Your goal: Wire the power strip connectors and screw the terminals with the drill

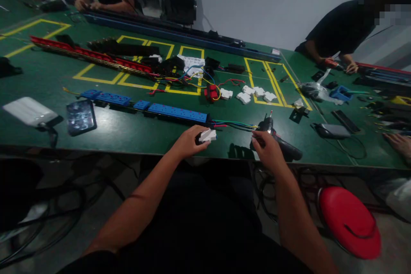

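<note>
My left hand (190, 142) is closed around a small white plastic part (208, 135), with a bit of blue at its edge, near the table's front edge. Just beyond it lies a blue socket strip (178, 112), whose green, blue and red wires (236, 123) run out to the right. The fingers of my right hand (269, 149) are curled together close below the loose wire ends; whether they pinch a wire or something small is not clear. A black cordless screwdriver (287, 147) lies beside and partly behind that hand.
Several white plastic parts (244, 97) and a red socket piece (211, 93) lie beyond the wires. A red strip (93, 57) and a long blue rail (180, 38) stretch across the back. Two co-workers sit opposite. A red stool (349, 222) stands at lower right.
</note>
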The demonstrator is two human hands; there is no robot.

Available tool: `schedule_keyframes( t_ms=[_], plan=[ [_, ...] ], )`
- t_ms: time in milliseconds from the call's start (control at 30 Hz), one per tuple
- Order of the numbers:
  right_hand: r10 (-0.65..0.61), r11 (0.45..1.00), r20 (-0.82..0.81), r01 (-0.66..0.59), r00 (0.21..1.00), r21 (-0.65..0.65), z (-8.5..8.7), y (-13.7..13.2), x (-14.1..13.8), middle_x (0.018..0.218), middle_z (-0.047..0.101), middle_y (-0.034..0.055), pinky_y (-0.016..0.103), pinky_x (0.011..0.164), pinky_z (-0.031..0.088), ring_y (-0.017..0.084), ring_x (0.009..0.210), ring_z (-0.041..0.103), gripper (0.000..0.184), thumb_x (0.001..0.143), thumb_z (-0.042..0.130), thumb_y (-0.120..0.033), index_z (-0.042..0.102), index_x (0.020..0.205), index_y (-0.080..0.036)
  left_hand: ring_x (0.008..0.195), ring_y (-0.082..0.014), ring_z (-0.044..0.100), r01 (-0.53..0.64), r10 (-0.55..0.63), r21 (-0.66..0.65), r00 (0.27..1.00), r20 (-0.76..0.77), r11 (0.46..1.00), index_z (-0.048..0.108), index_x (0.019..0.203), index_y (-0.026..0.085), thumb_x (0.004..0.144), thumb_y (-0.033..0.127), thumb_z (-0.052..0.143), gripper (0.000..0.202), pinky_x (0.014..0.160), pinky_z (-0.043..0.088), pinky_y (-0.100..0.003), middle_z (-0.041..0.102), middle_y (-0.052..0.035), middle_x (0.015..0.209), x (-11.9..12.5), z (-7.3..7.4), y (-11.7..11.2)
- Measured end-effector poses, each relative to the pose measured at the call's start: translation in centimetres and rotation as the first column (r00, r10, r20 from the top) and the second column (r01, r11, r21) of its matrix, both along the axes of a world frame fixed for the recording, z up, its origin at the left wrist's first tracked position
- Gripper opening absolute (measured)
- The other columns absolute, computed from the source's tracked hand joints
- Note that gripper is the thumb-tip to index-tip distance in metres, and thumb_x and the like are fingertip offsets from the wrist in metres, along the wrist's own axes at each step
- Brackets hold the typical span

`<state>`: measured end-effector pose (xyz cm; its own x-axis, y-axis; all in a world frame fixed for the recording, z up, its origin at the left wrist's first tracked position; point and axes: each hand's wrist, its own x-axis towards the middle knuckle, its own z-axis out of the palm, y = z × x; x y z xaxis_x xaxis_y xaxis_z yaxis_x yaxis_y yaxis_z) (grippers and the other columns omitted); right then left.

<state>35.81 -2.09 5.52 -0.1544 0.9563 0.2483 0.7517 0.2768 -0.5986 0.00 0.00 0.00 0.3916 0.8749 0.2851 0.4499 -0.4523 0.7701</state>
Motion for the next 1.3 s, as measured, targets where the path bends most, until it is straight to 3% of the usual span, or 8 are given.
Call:
schedule_keyframes(
  t_ms=[67, 167, 233, 400, 600, 833, 1000, 1300],
  plan=[
    [0.101, 0.994, -0.083, -0.103, 0.991, -0.028, -0.8, -0.6, -2.4, 0.129, 0.071, 0.0115, 0.05, 0.103, 0.06, 0.026, 0.109, 0.072, 0.043, 0.102, 0.065, -0.037, 0.064, 0.144, -0.027, 0.112, -0.0261, 0.072, 0.057, -0.046, -0.127, 0.995, 0.084, 0.99, 0.071, 0.134, 0.025, 0.101, 0.045, 0.064, 0.039, 0.099, 0.059, -0.042, 0.076, -0.0073, 0.127, 1.2, 0.3, 0.0],
    [0.25, 0.967, -0.128, -0.255, 0.96, -0.024, -2.3, -0.7, -6.6, 0.155, 0.056, 0.0108, 0.049, 0.12, 0.05, 0.027, 0.141, 0.058, 0.068, 0.096, 0.071, -0.029, 0.049, 0.16, -0.033, 0.095, -0.0234, 0.076, 0.183, -0.131, -0.317, 0.975, 0.179, 0.931, 0.073, 0.127, 0.023, 0.108, 0.055, 0.05, 0.044, 0.081, 0.061, -0.034, 0.08, -0.0045, 0.109, 3.0, 0.2, 0.1],
    [0.251, 0.965, -0.141, -0.258, 0.958, -0.04, -3.3, -0.2, -8.3, 0.15, 0.06, 0.01, 0.049, 0.123, 0.046, 0.026, 0.141, 0.058, 0.06, 0.094, 0.07, -0.025, 0.058, 0.152, -0.031, 0.087, -0.022, 0.076, 0.205, -0.147, -0.35, 0.972, 0.185, 0.914, 0.073, 0.127, 0.023, 0.109, 0.056, 0.049, 0.045, 0.073, 0.06, -0.032, 0.08, -0.004, 0.105, 3.7, 0.0, 0.2],
    [0.116, 0.979, -0.222, -0.149, 0.968, -0.14, -5.1, 1.3, -7.2, 0.13, 0.073, 0.0089, 0.046, 0.108, 0.056, 0.026, 0.117, 0.071, 0.047, 0.096, 0.069, -0.035, 0.061, 0.141, -0.027, 0.1, -0.0244, 0.072, 0.055, -0.056, -0.005, 0.997, -0.05, 0.998, 0.075, 0.115, 0.022, 0.109, 0.04, 0.054, 0.028, 0.092, 0.057, -0.04, 0.076, -0.0074, 0.11, 2.7, -0.4, 0.9],
    [-0.142, 0.99, -0.224, 0.137, 0.964, -0.037, -6.2, 1.7, -4.8, 0.117, 0.075, 0.0111, 0.047, 0.1, 0.059, 0.028, 0.104, 0.073, 0.041, 0.095, 0.068, -0.046, 0.063, 0.129, -0.024, 0.11, -0.0304, 0.061, -0.037, 0.131, 0.313, 0.95, -0.284, 0.949, 0.074, 0.12, 0.021, 0.106, 0.028, 0.059, 0.022, 0.1, 0.049, -0.048, 0.071, -0.0117, 0.115, 3.5, 1.1, 3.7],
    [-0.198, 0.98, -0.345, 0.185, 0.917, -0.072, -7.1, 2.6, -4.4, 0.127, 0.072, 0.0128, 0.047, 0.107, 0.056, 0.028, 0.113, 0.071, 0.045, 0.096, 0.065, -0.044, 0.058, 0.135, -0.022, 0.107, -0.0315, 0.059, 0.082, 0.08, 0.309, 0.874, -0.479, 0.948, 0.076, 0.117, 0.023, 0.104, 0.026, 0.062, 0.019, 0.094, 0.04, -0.048, 0.073, -0.0107, 0.11, 7.2, 0.6, 6.3],
    [-0.139, 0.983, -0.414, 0.074, 0.9, -0.169, -7.9, 3.8, -3.3, 0.127, 0.073, 0.0121, 0.048, 0.108, 0.057, 0.028, 0.118, 0.071, 0.047, 0.095, 0.064, -0.046, 0.055, 0.136, -0.024, 0.106, -0.0293, 0.06, 0.089, 0.065, 0.309, 0.888, -0.456, 0.947, 0.077, 0.114, 0.025, 0.108, 0.027, 0.059, 0.019, 0.094, 0.038, -0.047, 0.076, -0.0074, 0.111, 6.9, -0.5, 6.0],
    [-0.061, 0.978, -0.432, -0.032, 0.9, -0.204, -7.5, 4.7, -2.6, 0.128, 0.071, 0.0112, 0.049, 0.109, 0.058, 0.027, 0.119, 0.07, 0.048, 0.094, 0.065, -0.049, 0.053, 0.134, -0.025, 0.104, -0.0273, 0.062, 0.054, 0.073, 0.277, 0.902, -0.427, 0.96, 0.079, 0.114, 0.026, 0.109, 0.03, 0.06, 0.02, 0.093, 0.038, -0.045, 0.077, -0.0058, 0.109, 6.8, -0.2, 5.8]
  ],
)
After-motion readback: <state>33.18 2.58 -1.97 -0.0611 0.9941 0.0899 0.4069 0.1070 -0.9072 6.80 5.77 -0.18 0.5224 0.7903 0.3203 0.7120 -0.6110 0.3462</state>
